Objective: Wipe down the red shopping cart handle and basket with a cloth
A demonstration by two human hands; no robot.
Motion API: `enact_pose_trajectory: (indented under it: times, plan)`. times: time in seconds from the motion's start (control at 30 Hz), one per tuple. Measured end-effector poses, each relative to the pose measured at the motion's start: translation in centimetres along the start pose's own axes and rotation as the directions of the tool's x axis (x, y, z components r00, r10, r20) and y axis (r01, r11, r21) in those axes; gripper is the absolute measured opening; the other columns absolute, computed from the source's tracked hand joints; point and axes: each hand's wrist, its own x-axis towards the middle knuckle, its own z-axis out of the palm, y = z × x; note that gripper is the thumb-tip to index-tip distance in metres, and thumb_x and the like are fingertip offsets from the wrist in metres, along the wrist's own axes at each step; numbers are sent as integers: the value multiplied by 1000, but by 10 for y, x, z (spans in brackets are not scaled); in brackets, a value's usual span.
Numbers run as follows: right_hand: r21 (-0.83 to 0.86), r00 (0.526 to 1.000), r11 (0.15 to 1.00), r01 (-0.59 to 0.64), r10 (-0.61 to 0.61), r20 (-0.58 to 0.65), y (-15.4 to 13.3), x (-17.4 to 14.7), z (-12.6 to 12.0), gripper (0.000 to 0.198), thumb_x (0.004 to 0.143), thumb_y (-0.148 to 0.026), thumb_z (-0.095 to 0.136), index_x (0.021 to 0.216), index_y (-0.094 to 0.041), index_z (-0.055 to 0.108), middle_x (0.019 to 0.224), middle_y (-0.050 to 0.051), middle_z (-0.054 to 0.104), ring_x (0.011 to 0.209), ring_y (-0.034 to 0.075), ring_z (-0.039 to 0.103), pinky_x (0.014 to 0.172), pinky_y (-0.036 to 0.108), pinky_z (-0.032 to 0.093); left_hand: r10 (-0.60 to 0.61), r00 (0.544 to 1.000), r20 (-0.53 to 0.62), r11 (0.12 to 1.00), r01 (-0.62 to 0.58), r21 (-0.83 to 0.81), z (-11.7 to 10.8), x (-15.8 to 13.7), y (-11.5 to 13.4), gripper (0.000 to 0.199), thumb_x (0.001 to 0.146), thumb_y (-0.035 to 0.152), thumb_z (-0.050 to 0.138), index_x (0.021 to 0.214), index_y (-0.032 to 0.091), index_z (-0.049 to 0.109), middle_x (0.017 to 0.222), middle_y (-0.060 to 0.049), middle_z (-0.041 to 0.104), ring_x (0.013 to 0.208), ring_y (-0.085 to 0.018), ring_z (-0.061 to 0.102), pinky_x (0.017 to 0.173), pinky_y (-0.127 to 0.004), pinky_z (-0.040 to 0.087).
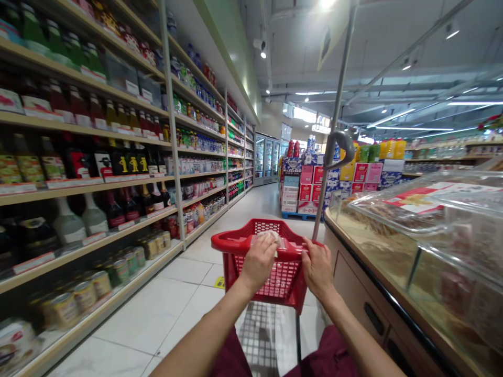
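A red plastic shopping cart (231, 242) stands in front of me in the store aisle. On top of its handle, my left hand (257, 262) presses a crumpled white cloth (271, 236), with fingers curled over it. The cloth looks like a rag or tissue; most of it is under the fingers. My right hand (317, 264) grips the right end of the handle, its fingers bent over the rim. Mesh walls form the basket, and its inside is partly hidden by the handle and hands.
Shelves (129, 186) of bottles and cans run along the left. A glass-topped display counter (346, 235) with packaged food lies close on my right, beside a metal pole (334, 125). Stacked drink cartons (306, 180) stand ahead, with glass-door fridges (265, 152) further back.
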Motion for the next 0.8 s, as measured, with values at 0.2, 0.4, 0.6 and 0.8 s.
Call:
enact_pose_trajectory:
  times: [0.2, 0.4, 0.6, 0.8]
  plan:
    - [13, 1000, 1000, 27, -27, 11, 6, 1, -7, 36, 86, -30, 31, 117, -19, 45, 96, 6, 61, 94, 19, 52, 96, 46, 26, -40, 999, -12, 999, 40, 20, -17, -16, -39, 32, 81, 11, 36, 106, 18, 54, 115, -7, 56, 114, -19, 44, 98, -42, 39]
    - [27, 1000, 1000, 7, -6, -18, 2, 1, -1, 34, 86, -31, 30, 114, -21, 47, 99, 5, 61, 94, 20, 51, 96, 48, 24, -252, 960, -125, 957, 266, 113, -27, -30, -69, 27, 81, 15, 36, 100, 17, 56, 107, -8, 59, 107, -21, 49, 94, -45, 41]
    - [21, 999, 999, 44, -44, -2, 11, 0, -7, 34, 86, -28, 30, 113, -19, 48, 99, 6, 61, 94, 19, 51, 95, 45, 27, -23, 1000, -11, 1000, 23, 9, -9, -14, -28, 33, 80, 11, 36, 107, 18, 54, 115, -7, 56, 115, -19, 42, 98, -42, 39]
    - [38, 999, 999, 12, -10, -31, 7, -1, -7, 34, 86, -28, 29, 113, -20, 47, 95, 4, 62, 92, 19, 52, 96, 47, 25, -288, 954, -84, 950, 295, 102, -28, -20, -57, 28, 80, 14, 37, 100, 17, 57, 104, -8, 61, 103, -21, 51, 90, -45, 44]
